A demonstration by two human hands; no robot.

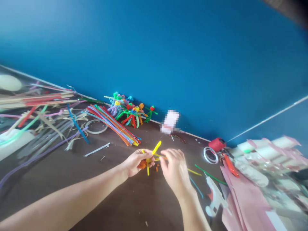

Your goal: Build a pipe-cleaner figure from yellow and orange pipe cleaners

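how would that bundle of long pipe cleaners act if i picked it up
Probably light and loose: the pipe cleaner bundle lies fanned out with no visible tie, so strands would likely slide apart. Each strand is likely stiff but bendable, since they lie straight here, while the pipe cleaner figures hold bent shapes.

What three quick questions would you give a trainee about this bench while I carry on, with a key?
1. Which hand holds the orange fuzzy piece among the yellow pipe cleaners?
2. True or false: the pipe-cleaner figures stand against the blue wall.
3. Which lies nearest the red spool? A: pink paper. B: white ring. C: bundle of pipe cleaners.

Key: 1. The left hand. 2. True. 3. B, the white ring.
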